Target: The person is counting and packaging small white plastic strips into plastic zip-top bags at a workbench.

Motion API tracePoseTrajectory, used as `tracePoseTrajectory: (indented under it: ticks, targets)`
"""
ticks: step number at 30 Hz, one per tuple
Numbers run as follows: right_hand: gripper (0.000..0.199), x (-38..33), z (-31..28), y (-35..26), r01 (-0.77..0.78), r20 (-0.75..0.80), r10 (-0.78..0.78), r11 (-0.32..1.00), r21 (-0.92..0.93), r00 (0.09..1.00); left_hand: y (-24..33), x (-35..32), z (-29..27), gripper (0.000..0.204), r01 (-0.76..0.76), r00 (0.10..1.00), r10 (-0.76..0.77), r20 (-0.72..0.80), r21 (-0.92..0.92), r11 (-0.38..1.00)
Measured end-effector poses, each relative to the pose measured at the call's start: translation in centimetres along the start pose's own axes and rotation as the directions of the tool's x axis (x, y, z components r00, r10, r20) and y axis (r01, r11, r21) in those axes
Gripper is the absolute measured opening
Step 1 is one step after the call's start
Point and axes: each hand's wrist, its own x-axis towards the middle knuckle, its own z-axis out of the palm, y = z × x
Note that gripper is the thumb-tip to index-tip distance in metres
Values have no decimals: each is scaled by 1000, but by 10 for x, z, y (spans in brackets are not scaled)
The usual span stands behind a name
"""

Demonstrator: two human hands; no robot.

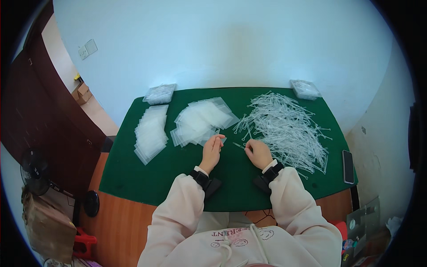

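My left hand [212, 152] is at the near edge of a fanned pile of clear plastic bags [202, 118], its fingers closed on what looks like one small clear bag [223, 139]. The fingers partly cover that bag. Just to the right, my right hand [259, 154] pinches a thin clear plastic stick [239, 145] that points left toward the other hand. Beside the right hand spreads a large heap of similar thin clear sticks [289, 131], several with small ring-shaped ends. A gap of green tabletop separates the two hands.
Overlapping frosted packets [152, 133] lie in a column at the left of the green table [133, 182]. Clear boxes stand at the back left [160, 94] and back right [305, 89]. A phone [348, 167] lies at the right edge. A black fan [35, 171] is beyond the table's left side.
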Motion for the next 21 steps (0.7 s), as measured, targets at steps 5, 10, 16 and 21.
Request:
tracePoseTrajectory:
  ticks: [5,10,16,21]
  targets:
    - [6,-5,-6,-7,18,33,-30,950,312,999,3,1,-1,23,92,996,-92,-1,-37,995]
    - [6,-5,-13,-18,128,7,-137,938,323,991,2,-3,3,23,133,983,-123,137,-65,989]
    - [5,-5,-6,-11,182,62,-214,924,335,975,6,-4,5,22,107,985,-107,137,10,994]
    - [6,-6,-7,-18,213,63,-263,881,423,963,13,-11,10,22,-9,951,-37,308,146,989]
